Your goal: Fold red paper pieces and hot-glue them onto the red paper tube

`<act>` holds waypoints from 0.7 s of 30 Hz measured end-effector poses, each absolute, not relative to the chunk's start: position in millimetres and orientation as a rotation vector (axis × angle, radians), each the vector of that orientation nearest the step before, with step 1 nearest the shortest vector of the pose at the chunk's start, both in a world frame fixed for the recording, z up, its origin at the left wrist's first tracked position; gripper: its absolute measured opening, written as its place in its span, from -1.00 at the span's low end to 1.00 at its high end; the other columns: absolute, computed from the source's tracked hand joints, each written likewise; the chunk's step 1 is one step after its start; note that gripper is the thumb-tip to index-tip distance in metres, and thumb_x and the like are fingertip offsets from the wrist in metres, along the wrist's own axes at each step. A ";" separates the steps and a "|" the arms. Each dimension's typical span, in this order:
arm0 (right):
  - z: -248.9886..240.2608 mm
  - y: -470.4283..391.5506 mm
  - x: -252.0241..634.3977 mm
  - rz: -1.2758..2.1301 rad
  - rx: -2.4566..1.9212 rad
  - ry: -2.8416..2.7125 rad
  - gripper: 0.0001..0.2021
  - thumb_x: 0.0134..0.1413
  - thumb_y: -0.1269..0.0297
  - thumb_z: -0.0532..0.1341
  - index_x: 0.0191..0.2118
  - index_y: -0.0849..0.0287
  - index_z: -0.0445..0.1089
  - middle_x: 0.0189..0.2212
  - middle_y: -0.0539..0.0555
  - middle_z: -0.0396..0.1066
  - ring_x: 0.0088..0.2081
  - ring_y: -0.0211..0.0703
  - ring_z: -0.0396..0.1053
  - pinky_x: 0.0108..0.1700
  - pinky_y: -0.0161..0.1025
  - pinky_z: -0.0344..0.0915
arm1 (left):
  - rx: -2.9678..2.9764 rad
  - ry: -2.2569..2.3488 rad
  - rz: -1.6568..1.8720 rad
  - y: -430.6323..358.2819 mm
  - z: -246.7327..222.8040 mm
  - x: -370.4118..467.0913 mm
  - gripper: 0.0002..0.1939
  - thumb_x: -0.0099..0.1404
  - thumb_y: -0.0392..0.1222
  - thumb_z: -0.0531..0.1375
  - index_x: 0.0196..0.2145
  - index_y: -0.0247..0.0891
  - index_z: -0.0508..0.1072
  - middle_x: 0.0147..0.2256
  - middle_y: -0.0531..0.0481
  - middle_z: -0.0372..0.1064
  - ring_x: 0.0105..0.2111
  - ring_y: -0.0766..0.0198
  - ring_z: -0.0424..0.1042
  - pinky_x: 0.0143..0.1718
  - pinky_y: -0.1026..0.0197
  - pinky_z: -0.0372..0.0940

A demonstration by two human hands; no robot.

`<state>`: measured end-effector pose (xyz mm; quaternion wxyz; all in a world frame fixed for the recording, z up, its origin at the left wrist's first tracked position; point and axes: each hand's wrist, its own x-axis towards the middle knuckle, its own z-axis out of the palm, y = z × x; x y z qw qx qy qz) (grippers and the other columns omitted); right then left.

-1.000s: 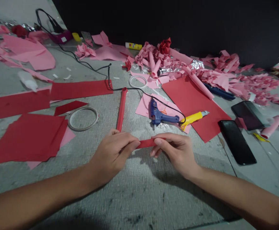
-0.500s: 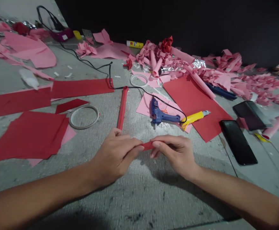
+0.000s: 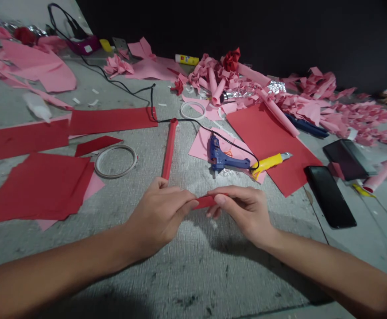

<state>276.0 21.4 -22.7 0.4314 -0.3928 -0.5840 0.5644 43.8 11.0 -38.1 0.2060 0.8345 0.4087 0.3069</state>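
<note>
A narrow strip of red paper (image 3: 205, 202), seemingly folded or rolled, is stretched between my two hands above the grey floor. My left hand (image 3: 167, 212) pinches its left end between thumb and fingers. At the other end, my right hand (image 3: 243, 212) grips it with thumb and index finger, the remaining fingers curled beneath. Just beyond my left knuckles lies a red paper tube (image 3: 169, 150), pointing away from me. Farther right rests a blue glue gun (image 3: 228, 159) on a pink paper piece (image 3: 198, 144), its black cord running left. A yellow utility knife (image 3: 269, 165) lies beside it.
Stacked red sheets (image 3: 40, 186) and a roll of tape (image 3: 116, 161) are on the left. A large red sheet (image 3: 273, 146), a black phone (image 3: 329, 195) and a dark box-like object (image 3: 349, 158) sit right. Crumpled pink paper (image 3: 319, 86) and a glue stick (image 3: 187, 59) line the back.
My right thumb has slid slightly along the red strip, and a little more of its face shows between my hands. Elsewhere things lie as before, with a slight camera shift.
</note>
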 end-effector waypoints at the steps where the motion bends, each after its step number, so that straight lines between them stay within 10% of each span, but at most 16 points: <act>1: -22.5 21.4 276.1 1.411 -0.978 -1.452 -0.87 0.34 0.26 0.37 -0.14 0.08 0.71 -0.47 0.02 0.67 -0.49 -0.18 0.62 -0.41 -0.28 0.60 | 2.324 1.141 0.849 10.8 -37.5 43.7 -0.68 0.66 -0.19 0.02 -0.26 -0.20 0.46 -0.46 0.18 0.35 -0.47 0.31 0.23 -0.15 0.04 -0.01; 21: -26.0 20.1 276.8 1.400 -0.932 -1.411 -0.85 0.37 0.33 0.35 -0.13 0.11 0.72 -0.45 0.03 0.68 -0.49 -0.24 0.63 -0.39 -0.36 0.62 | 2.445 1.150 0.888 13.9 -39.8 43.7 -0.65 0.68 -0.20 0.02 -0.25 -0.21 0.49 -0.46 0.16 0.39 -0.44 0.26 0.31 -0.13 0.07 -0.01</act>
